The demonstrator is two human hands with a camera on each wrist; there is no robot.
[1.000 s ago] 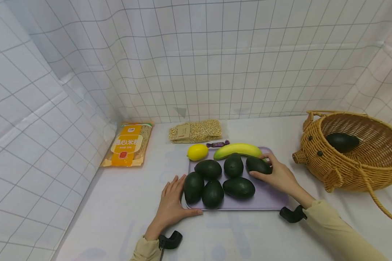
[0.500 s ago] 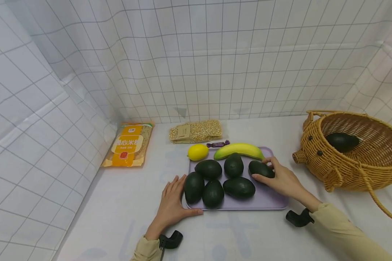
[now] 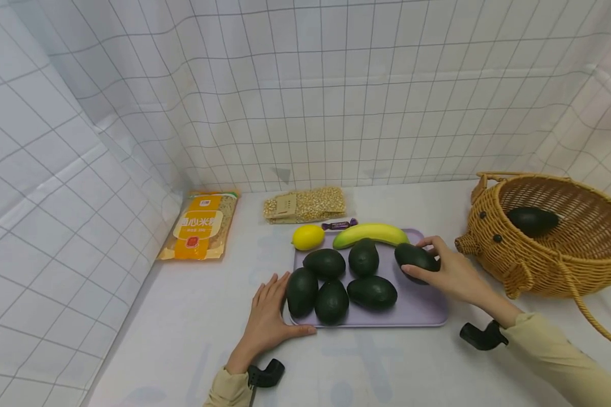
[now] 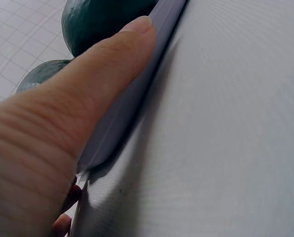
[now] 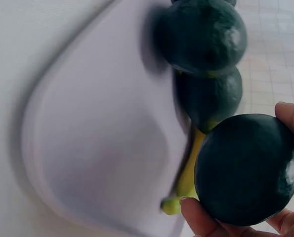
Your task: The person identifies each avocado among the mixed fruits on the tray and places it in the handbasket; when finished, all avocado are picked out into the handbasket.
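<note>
My right hand (image 3: 450,271) grips a dark green avocado (image 3: 414,262) between thumb and fingers, over the right part of the lilac tray (image 3: 422,311). In the right wrist view this avocado (image 5: 248,170) appears raised off the tray. Along the tray's left front corner my left hand (image 3: 270,319) rests with straight, spread fingers, its thumb on the front rim. Several more avocados (image 3: 371,293) lie on the left and middle of the tray. A yellow-green banana (image 3: 371,234) and a lemon (image 3: 308,237) lie along its back edge.
A pig-shaped wicker basket (image 3: 499,265) at the right holds one avocado (image 3: 532,221). Behind the tray lie a purple-wrapped candy (image 3: 339,224) and a bag of yellow kernels (image 3: 310,204). An orange food packet (image 3: 198,226) lies at the left. Gridded curtains surround the table.
My right hand has moved rightward with the avocado, away from the others on the tray. The left hand has stayed in place.
</note>
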